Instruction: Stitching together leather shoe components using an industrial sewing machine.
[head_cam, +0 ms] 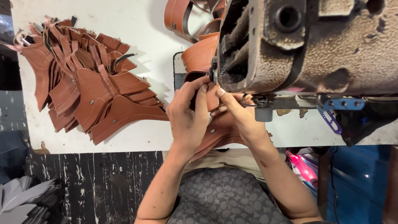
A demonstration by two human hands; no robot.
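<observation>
The sewing machine [315, 45] runs off the top and right edges. Its needle is hidden behind the left hand [188, 114] and right hand [240, 116], which cover most of the brown leather piece [212, 97] they hold.

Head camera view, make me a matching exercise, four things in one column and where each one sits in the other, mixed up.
Things:
1. stack of brown leather pieces
2. sewing machine
3. leather piece being sewn
4. purple tool

Places:
A. between left hand and right hand
B. under the machine's right part
C. left on the white table
D. upper right, rusty and worn

Pairs: 1-C, 2-D, 3-A, 4-B
</observation>
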